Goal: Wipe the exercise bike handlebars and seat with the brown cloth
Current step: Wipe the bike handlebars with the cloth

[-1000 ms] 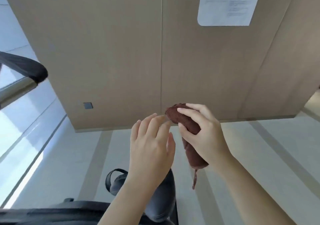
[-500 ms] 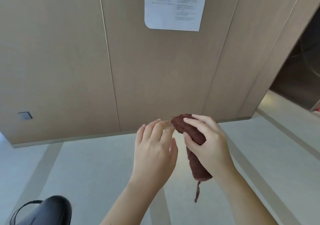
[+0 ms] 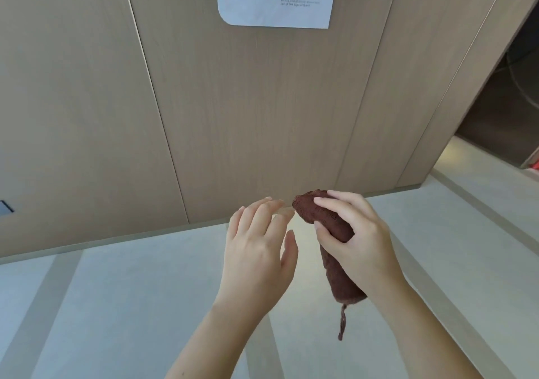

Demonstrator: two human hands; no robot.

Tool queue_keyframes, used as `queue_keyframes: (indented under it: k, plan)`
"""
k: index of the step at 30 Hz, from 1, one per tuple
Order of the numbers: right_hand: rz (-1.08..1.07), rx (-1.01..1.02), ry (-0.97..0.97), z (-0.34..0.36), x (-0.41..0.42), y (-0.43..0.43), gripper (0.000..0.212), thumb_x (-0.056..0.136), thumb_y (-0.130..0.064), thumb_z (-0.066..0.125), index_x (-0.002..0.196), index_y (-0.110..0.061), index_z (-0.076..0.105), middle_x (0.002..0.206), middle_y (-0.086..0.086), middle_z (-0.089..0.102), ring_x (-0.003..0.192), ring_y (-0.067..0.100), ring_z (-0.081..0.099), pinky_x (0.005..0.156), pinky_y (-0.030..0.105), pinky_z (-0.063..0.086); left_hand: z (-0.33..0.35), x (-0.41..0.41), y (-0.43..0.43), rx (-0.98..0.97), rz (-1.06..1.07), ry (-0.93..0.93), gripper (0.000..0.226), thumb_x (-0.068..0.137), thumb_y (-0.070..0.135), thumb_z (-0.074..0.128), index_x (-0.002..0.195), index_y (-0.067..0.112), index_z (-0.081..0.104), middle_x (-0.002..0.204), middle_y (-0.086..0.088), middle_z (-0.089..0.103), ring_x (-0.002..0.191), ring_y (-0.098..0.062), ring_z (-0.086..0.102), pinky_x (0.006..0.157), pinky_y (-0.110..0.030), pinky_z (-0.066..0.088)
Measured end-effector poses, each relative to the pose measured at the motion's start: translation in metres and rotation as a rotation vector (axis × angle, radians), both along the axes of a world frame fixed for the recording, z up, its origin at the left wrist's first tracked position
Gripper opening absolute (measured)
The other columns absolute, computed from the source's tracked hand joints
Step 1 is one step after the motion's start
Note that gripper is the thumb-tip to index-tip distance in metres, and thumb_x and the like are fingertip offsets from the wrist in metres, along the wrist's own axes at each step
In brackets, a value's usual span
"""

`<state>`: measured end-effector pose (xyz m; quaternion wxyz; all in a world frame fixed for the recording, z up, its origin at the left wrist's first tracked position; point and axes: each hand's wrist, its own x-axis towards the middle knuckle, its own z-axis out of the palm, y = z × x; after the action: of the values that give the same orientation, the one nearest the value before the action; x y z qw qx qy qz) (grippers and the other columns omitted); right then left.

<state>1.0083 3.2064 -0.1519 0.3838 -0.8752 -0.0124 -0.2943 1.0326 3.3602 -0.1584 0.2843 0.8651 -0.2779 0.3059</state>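
Cloth [image 3: 341,279], rolled long and near-upright, clutched mid-air by curled fingers of right hand [image 3: 360,240]; left hand [image 3: 256,251] just beside it, fingers loose and spread, tips close to top end (bike unseen).

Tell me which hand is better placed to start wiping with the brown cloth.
Right, probably. The right hand grips the rolled brown cloth, fingers curled round it. The left hand is open beside it, holding nothing, and would need to take the cloth first. The bike is out of view.

Brown cloth [image 3: 341,276] middle hidden under right hand [image 3: 360,241]; notice [image 3: 277,2] print illegible.
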Motion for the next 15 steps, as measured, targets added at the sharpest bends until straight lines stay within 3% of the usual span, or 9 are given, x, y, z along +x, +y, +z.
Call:
queue_keyframes:
  k: [6,15]
  plan:
    - [0.109,-0.035,0.004,0.014,0.131,0.044,0.032,0.077,-0.009,0.068,0.106,-0.021,0.067,0.115,-0.003,0.057,0.109,0.015,0.054,0.096,0.025,0.041,0.002,0.115,0.042,-0.042,0.076,-0.017,0.027,0.081,0.014,0.045,0.097,0.005,0.066,0.105,-0.007,0.065,0.106,-0.026,0.056,0.090,-0.036,0.036]
    - [0.401,-0.005,-0.059,0.022,0.284,0.155,0.032,0.076,-0.008,0.069,0.106,-0.020,0.067,0.115,-0.001,0.058,0.109,0.015,0.055,0.096,0.030,0.044,0.012,0.229,0.152,-0.062,0.377,-0.054,0.028,0.082,0.014,0.046,0.101,0.005,0.065,0.107,-0.008,0.064,0.108,-0.022,0.050,0.094,-0.035,0.033]
